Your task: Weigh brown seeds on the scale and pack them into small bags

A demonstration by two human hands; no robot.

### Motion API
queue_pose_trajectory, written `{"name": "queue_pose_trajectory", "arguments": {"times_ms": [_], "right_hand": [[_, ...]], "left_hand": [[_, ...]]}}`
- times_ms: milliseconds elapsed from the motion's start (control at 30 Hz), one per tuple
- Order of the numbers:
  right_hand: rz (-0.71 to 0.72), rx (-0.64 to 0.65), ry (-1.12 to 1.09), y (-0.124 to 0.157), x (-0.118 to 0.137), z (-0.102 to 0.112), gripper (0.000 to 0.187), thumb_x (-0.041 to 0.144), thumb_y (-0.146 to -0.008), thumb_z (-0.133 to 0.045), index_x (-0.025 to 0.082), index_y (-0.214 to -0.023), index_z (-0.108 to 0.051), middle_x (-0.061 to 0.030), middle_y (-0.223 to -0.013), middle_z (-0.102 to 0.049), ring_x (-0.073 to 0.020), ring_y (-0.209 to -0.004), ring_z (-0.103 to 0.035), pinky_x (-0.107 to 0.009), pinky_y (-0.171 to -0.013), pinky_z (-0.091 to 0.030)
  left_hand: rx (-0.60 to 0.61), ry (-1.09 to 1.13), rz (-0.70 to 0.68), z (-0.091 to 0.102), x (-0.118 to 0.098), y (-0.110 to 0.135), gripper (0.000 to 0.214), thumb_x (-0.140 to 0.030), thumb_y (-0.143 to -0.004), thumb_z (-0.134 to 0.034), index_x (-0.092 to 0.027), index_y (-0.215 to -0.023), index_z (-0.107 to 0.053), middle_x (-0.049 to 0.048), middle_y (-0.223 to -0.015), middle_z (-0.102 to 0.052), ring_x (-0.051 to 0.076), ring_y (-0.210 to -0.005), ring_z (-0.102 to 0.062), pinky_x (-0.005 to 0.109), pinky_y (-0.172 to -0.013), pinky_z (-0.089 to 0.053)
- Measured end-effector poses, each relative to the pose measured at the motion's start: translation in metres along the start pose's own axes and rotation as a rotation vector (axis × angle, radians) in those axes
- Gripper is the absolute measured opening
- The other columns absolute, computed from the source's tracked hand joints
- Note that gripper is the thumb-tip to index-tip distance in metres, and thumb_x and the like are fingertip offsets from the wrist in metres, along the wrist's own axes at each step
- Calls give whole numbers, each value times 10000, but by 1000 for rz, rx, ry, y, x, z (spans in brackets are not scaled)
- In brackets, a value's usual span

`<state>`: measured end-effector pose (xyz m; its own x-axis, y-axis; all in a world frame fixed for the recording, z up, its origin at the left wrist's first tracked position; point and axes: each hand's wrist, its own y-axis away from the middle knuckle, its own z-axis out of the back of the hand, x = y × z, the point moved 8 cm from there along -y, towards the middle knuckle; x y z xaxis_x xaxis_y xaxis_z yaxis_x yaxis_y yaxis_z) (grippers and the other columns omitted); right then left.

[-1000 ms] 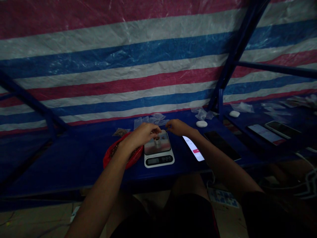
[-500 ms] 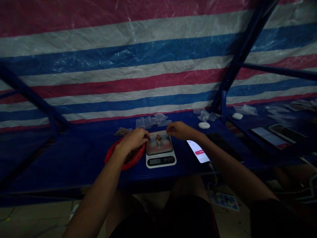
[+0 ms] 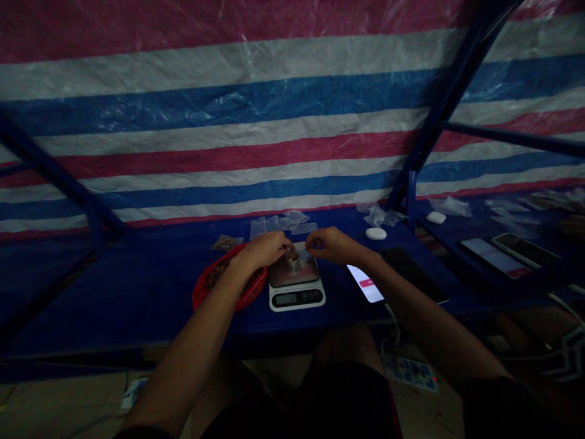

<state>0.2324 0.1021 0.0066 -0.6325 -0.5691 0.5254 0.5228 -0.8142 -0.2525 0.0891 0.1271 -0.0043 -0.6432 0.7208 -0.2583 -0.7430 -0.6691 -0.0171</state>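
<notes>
One digital kitchen scale point(image 3: 295, 279), mid-frame, bearing small filled cup point(image 3: 293, 263), left hand point(image 3: 267, 249) half-curled at cup, right hand point(image 3: 336, 245) loosely curled by scale's far-right corner, any hold indiscernible, red bag point(image 3: 253, 293) part-hidden by left forearm point(image 3: 201, 341), blue tabletop point(image 3: 146, 280) stretching frame-left.

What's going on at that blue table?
A person has both bare hands at a white scale on the blue table. A small cup of brown bits stands on it. The left hand is at the cup, fingers bent; the right hand is by the plate's far right corner. Whether either holds anything is too dark to tell. A red bag of brown pieces sits left of the scale.
</notes>
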Motion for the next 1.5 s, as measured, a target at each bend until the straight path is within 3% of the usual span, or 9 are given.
{"name": "queue_pose_trajectory", "arguments": {"times_ms": [133,333,467,700,800,900,1033,1200,1500], "right_hand": [[14,-109,-157,-1,21,11,96,214,-882,-709,186,-950,-771,-23,-861,-765,-145,-747,-650,-257,-689,-464],[120,-11,-184,-7,45,-4,127,184,-918,-667,205,-962,-785,-40,-943,-768,-161,-823,-673,-293,-782,-501],[147,-118,-240,-5,40,10,177,185,-932,-612,209,-987,-778,-60,-1025,-751,-191,-936,-682,-337,-850,-523],[62,-193,-241,-5,30,20,179,195,-922,-616,210,-1020,-765,-48,-1000,-732,-164,-821,-650,-324,-765,-521],[56,-198,-240,-2,32,19,181,200,-924,-616,207,-1023,-767,-53,-1023,-742,-168,-846,-657,-330,-789,-525],[36,-232,-255,3,28,21,190,239,-932,-611,205,-1026,-772,-54,-1007,-760,-184,-880,-672,-338,-812,-526],[-70,-336,-296,1,9,23,218,311,-918,-627,189,-1026,-772,-54,-941,-774,-188,-794,-668,-331,-746,-523],[-158,-593,-386,-23,-9,27,223,313,-862,-639,161,-978,-755,-62,-862,-762,-204,-795,-676,-330,-739,-523],[-262,-814,-523,-50,-39,7,230,364,-859,-592,161,-902,-693,-45,-774,-710,-188,-731,-651,-320,-741,-521]], "left_hand": [[1,4,32,-1,6,-2,264,-166,-924,-568,-193,-1083,-778,100,-1046,-758,228,-944,-700,302,-824,-513],[-98,163,30,27,0,10,188,-159,-935,-584,-169,-1040,-740,76,-1054,-765,210,-977,-695,325,-896,-511],[-151,260,10,45,-17,20,148,-212,-944,-623,-190,-1043,-730,46,-1006,-756,186,-924,-685,321,-874,-518],[-73,239,-19,39,-35,21,191,-199,-958,-599,-189,-1071,-754,64,-1066,-765,185,-967,-692,321,-890,-522],[-130,235,11,49,-22,33,236,-220,-978,-574,-215,-1144,-742,52,-1168,-762,188,-1061,-690,335,-962,-513],[-153,166,125,55,10,60,252,-241,-983,-546,-215,-1119,-757,56,-1165,-765,197,-1059,-697,332,-957,-518],[33,123,267,28,51,98,236,-214,-895,-634,-207,-1088,-769,67,-1082,-788,205,-955,-724,315,-882,-545],[66,126,202,8,47,110,311,-222,-884,-664,-212,-1185,-743,93,-1245,-751,229,-1127,-690,326,-986,-509],[-5,83,277,15,55,115,240,-146,-905,-594,-192,-1059,-772,80,-1114,-797,206,-998,-736,294,-916,-531]]}}
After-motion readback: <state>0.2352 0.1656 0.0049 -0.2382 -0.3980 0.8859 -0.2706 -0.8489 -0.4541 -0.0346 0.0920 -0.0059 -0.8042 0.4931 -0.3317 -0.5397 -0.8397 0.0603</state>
